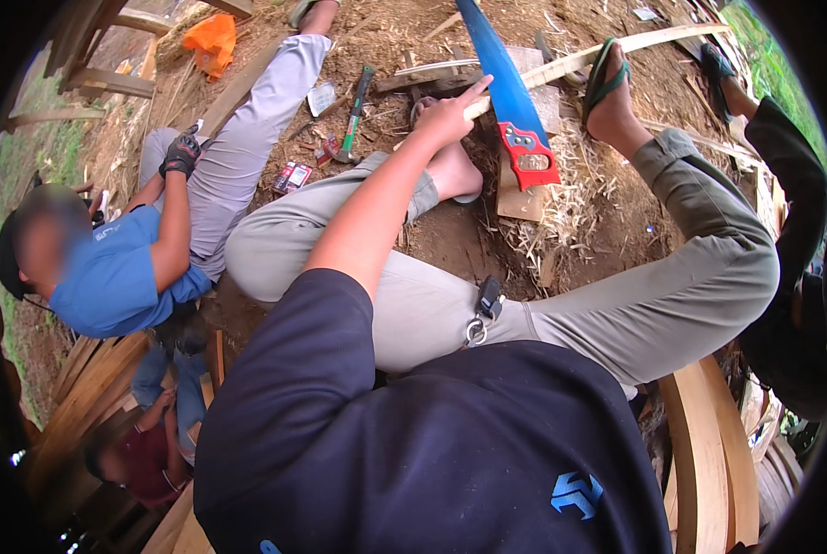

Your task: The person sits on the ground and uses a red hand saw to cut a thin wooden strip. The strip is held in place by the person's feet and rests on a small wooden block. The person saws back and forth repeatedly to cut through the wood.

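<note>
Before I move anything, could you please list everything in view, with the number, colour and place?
saw: 1, blue blade, red handle, top centre
wooden strip: 1, pale, upper right, crossing the saw
wood block: 1, tan, under the saw handle
hammer: 1, green and black handle, upper left of centre
small box: 1, red and white, left of the hammer head
bag or cloth: 1, orange, top left
shavings: uncountable, pale, around the block
boards: several, light brown, lower corners
other people: at least 3, blue, maroon and black clothes, left and right edges
legs: 2, grey-green trousers, centre
hands: left hand, bare, beside the saw blade; right hand not in view
</note>
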Demonstrator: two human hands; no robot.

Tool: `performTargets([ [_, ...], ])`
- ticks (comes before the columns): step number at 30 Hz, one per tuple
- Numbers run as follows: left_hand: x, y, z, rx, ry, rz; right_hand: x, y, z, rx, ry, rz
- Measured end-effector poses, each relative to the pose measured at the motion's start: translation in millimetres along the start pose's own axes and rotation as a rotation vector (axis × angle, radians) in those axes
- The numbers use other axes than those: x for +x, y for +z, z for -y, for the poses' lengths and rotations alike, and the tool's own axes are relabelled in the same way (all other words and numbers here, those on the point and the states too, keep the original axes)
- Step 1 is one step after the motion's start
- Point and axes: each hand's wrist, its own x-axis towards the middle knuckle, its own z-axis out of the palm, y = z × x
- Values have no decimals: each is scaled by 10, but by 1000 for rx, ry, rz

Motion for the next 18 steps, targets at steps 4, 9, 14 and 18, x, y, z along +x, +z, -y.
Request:
performTargets([
  [4,32,0,-144,96,-14,6,-104,112,219,267,214,13],
  [9,114,103,-53,74,11,-46,31,58,364,58,155,-22],
  [14,74,116,37,121,49,-129,-620,156,1145,-469,217,174],
  [18,36,66,-15,23,33,-59,-1692,416,477,-1146,365,519],
])
